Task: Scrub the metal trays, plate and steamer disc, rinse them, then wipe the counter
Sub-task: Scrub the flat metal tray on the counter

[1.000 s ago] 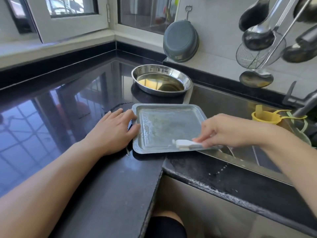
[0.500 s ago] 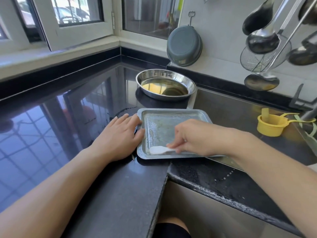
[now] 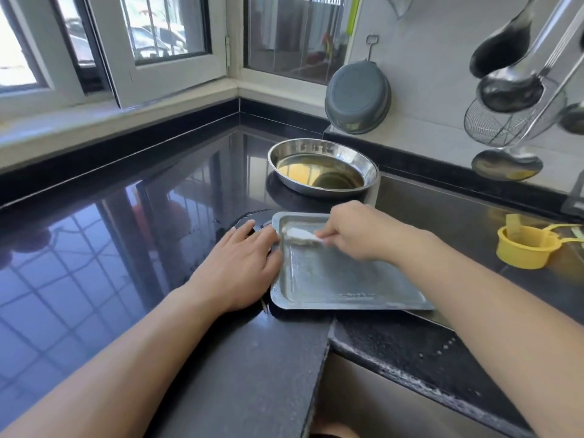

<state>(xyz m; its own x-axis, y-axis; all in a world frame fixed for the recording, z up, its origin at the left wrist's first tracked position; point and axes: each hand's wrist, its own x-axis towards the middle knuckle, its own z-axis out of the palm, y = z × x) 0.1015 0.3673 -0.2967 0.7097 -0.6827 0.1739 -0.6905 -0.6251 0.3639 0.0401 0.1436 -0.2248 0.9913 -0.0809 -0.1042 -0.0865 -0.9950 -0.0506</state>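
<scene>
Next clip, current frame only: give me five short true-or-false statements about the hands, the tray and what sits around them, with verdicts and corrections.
1. The right hand holds a small white brush on the flat rectangular metal tray. True.
2. The left hand lifts the tray off the glossy black counter. False: it lies flat against the tray's left edge, and the tray rests on the counter.
3. The round steel bowl stands beyond the tray. True.
4. The yellow plastic cup sits inside the tray. False: it stands apart, to the tray's right.
5. The grey oval basin lies flat on the counter. False: it hangs against the wall.
</scene>
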